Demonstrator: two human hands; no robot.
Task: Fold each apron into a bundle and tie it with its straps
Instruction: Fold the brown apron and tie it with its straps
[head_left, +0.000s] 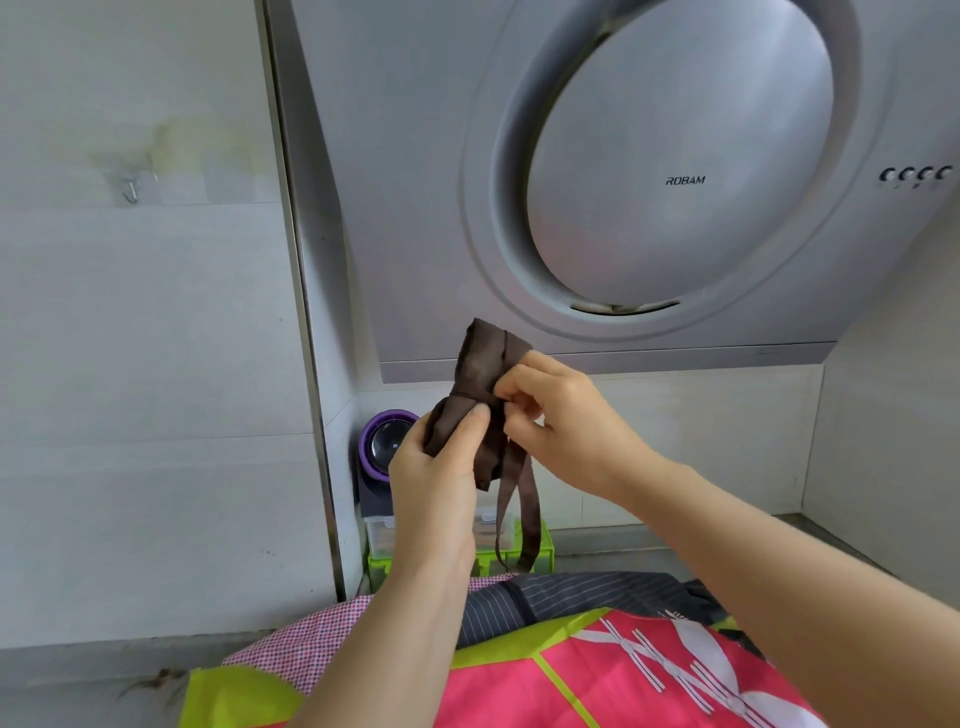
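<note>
Now, at centre frame: clamp brown apron bundle (483, 364) firmly in gripping left hand (436, 467), thumb on the wrap; with right hand (566, 421) pinching the strap (524, 514), pull snug, then knot.

Soft, even light makes the scene bright, with only faint shadows. The range hood (675, 156) carries a dull sheen and a pinkish tint low on its disc. Wide-angle distortion bows the wall edge (304, 312) at left. Focus is sharp.
</note>
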